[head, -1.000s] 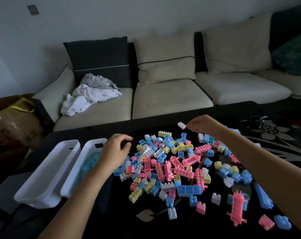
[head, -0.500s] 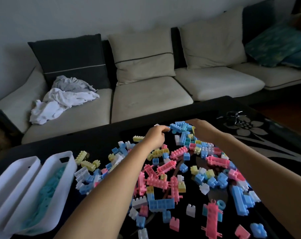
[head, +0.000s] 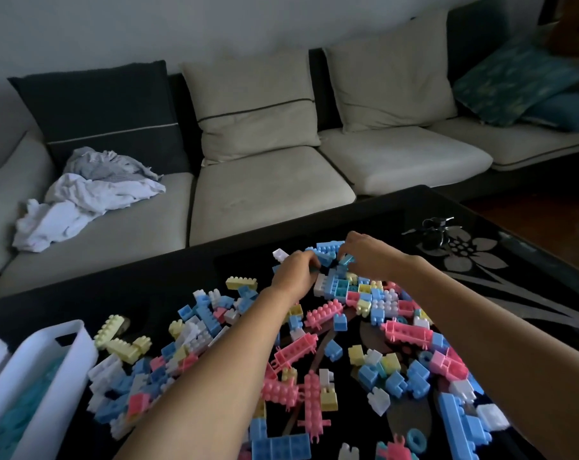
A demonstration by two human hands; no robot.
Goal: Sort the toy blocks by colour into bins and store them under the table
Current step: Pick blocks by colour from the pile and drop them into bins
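Moved: our left hand (head: pixel 296 272) joined right hand (head: pixel 367 257) at 12 o'clock, grips curled in blue blocks (head: pixel 331 249), hold untellable; next, carry to bin (head: pixel 45 366).

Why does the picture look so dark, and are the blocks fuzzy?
Head view: the room is dim, so the black table swallows detail; the blocks mid-table look fairly sharp, those by the white bin smear softly; the wide lens bends the sofa.

Both arms are now stretched out: the left hand (head: pixel 294 272) leaves the bin (head: pixel 54 370) and joins the right hand (head: pixel 369 255) at the far blue blocks (head: pixel 329 250).
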